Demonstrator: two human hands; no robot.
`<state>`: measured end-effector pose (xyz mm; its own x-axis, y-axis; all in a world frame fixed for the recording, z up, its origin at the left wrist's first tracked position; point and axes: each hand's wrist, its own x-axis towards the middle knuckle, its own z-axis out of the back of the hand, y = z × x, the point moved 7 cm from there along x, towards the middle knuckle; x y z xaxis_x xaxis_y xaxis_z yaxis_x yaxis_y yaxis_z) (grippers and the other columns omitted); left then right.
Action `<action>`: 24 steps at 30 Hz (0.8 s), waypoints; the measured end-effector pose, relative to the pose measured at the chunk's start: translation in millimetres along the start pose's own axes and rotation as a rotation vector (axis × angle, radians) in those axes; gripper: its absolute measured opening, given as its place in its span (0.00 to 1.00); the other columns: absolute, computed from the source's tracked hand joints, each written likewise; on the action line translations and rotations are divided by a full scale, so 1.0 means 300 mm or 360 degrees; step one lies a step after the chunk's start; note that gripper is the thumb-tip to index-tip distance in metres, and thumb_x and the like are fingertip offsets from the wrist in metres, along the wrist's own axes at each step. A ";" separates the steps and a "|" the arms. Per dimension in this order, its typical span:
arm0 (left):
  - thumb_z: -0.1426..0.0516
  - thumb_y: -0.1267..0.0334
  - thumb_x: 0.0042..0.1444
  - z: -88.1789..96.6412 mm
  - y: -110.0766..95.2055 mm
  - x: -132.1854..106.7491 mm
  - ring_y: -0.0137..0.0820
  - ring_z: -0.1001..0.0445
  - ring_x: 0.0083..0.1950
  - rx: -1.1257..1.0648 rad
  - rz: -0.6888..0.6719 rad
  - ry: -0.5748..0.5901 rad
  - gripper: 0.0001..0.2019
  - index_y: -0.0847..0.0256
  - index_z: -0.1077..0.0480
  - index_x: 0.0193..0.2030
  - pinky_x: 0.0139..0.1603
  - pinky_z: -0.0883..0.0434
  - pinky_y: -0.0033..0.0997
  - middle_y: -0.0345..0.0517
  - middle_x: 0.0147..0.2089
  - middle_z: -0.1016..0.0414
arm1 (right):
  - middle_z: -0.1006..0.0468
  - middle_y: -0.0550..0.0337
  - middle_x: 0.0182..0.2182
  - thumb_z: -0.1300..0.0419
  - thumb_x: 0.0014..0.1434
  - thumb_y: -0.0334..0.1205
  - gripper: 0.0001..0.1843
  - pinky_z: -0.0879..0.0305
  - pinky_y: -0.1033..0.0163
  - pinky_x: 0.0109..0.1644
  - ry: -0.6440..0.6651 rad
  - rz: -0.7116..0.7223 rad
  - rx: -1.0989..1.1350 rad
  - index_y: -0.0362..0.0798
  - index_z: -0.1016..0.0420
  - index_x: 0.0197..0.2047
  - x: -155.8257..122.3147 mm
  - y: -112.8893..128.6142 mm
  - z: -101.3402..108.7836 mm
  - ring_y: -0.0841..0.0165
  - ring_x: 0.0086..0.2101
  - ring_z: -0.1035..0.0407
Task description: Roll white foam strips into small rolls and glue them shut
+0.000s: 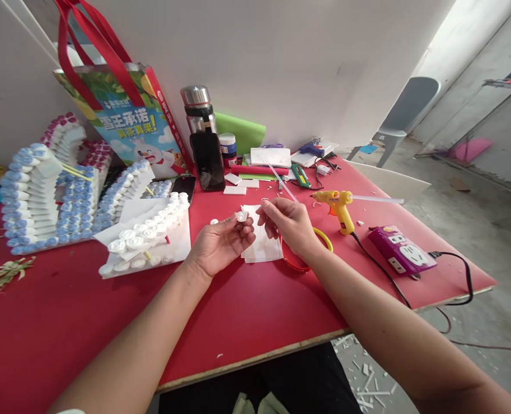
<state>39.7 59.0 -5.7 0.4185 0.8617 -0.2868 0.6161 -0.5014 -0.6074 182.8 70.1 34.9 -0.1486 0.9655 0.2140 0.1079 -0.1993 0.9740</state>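
Observation:
My left hand (221,244) is held palm up over the red table (109,322), its fingertips pinched on a small white cap (241,216). My right hand (288,223) is just to its right, fingers pinched on something small I cannot make out, close to the cap. Below both hands lies a white sheet (262,244) on the table. A white foam model (145,236) covered with white caps sits left of my left hand.
A yellow glue gun (339,206) stands right of my hands, its cord running to a purple power strip (401,250). Blue-capped foam models (44,198), a printed bag (126,115), a steel flask (198,109), a phone (207,161) and scraps line the back. A grey chair (404,112) stands far right.

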 end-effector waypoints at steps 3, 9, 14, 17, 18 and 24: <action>0.35 0.67 0.55 0.014 0.001 0.002 0.28 0.24 0.39 0.0057 -0.0027 -0.0031 0.06 0.65 0.22 0.39 0.49 0.23 0.30 0.48 0.40 0.23 | 0.25 0.62 0.26 0.39 0.62 0.56 0.21 0.40 0.67 0.22 0.0050 0.0014 -0.0029 0.45 0.25 0.34 -0.008 0.000 -0.014 0.77 0.19 0.36; 0.33 0.65 0.54 -0.009 -0.030 -0.003 0.31 0.21 0.40 0.0494 -0.0261 0.0036 0.09 0.66 0.20 0.40 0.49 0.23 0.31 0.49 0.40 0.20 | 0.27 0.63 0.27 0.38 0.63 0.53 0.18 0.41 0.68 0.23 0.0033 0.0049 -0.0106 0.45 0.22 0.36 -0.009 0.000 -0.012 0.78 0.19 0.37; 0.33 0.61 0.54 -0.028 -0.055 -0.012 0.30 0.22 0.36 0.0782 -0.0476 0.0023 0.09 0.64 0.21 0.39 0.46 0.24 0.32 0.46 0.38 0.21 | 0.27 0.63 0.26 0.39 0.64 0.49 0.16 0.40 0.68 0.24 0.0095 0.0054 -0.0096 0.44 0.23 0.36 -0.012 0.006 -0.029 0.77 0.20 0.38; 0.35 0.59 0.57 -0.036 -0.075 -0.026 0.31 0.22 0.38 0.1089 -0.0660 -0.0017 0.10 0.62 0.22 0.41 0.47 0.25 0.33 0.45 0.37 0.21 | 0.26 0.62 0.27 0.39 0.63 0.47 0.13 0.38 0.68 0.25 0.0118 0.0064 -0.0111 0.45 0.24 0.37 -0.014 0.004 -0.036 0.76 0.21 0.36; 0.35 0.59 0.57 -0.039 -0.082 -0.031 0.31 0.23 0.39 0.1228 -0.0721 -0.0039 0.10 0.62 0.23 0.42 0.47 0.26 0.32 0.45 0.37 0.21 | 0.26 0.62 0.27 0.39 0.63 0.47 0.13 0.37 0.67 0.25 0.0122 0.0065 -0.0123 0.45 0.24 0.38 -0.015 0.001 -0.037 0.76 0.21 0.36; 0.38 0.61 0.61 -0.084 -0.121 -0.075 0.32 0.24 0.43 0.1906 -0.1228 -0.0083 0.07 0.59 0.25 0.44 0.47 0.28 0.30 0.45 0.43 0.24 | 0.22 0.61 0.31 0.39 0.62 0.43 0.07 0.35 0.66 0.27 0.0088 0.0140 -0.0415 0.48 0.26 0.39 -0.017 -0.016 -0.028 0.74 0.23 0.33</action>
<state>24.6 55.8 41.4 0.2022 0.8992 0.3879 -0.2629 0.4314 -0.8630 174.7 64.8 29.7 -0.2041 0.9334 0.2952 -0.1329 -0.3251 0.9363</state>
